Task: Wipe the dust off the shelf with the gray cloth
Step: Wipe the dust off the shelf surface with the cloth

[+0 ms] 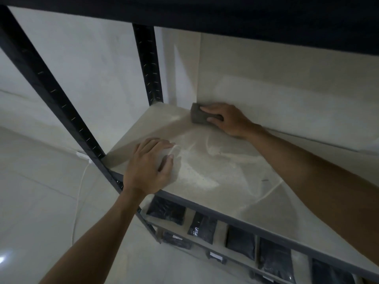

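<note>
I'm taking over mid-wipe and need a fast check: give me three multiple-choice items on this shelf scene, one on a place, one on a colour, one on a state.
1. Where on the shelf board is the gray cloth?
A. far left corner by the wall
B. front edge
C. on the floor

2. What colour are the shelf uprights?
A. white
B. black
C. red

3. What is the left hand doing?
A. gripping the cloth
B. hanging off the shelf
C. resting open on the board

Answers: 1 A, the right hand grips it at the back wall; 2 B, both posts look black; 3 C, its fingers lie spread and hold nothing.
</note>
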Action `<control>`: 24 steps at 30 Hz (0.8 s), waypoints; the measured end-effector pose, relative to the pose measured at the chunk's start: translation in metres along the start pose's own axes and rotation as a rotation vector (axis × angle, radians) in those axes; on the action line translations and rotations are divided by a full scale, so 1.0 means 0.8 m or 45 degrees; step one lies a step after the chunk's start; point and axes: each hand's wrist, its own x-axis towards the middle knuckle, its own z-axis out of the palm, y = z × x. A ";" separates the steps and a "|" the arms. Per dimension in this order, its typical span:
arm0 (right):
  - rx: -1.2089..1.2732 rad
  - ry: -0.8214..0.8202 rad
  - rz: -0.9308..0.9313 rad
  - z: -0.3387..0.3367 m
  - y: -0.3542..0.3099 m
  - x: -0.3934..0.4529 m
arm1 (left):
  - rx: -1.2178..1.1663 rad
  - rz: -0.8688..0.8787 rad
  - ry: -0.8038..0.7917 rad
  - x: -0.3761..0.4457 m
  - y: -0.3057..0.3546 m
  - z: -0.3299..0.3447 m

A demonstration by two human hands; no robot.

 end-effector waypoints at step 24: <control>0.357 -0.473 -0.005 -0.049 0.008 -0.092 | 0.026 0.007 -0.008 -0.001 -0.003 0.002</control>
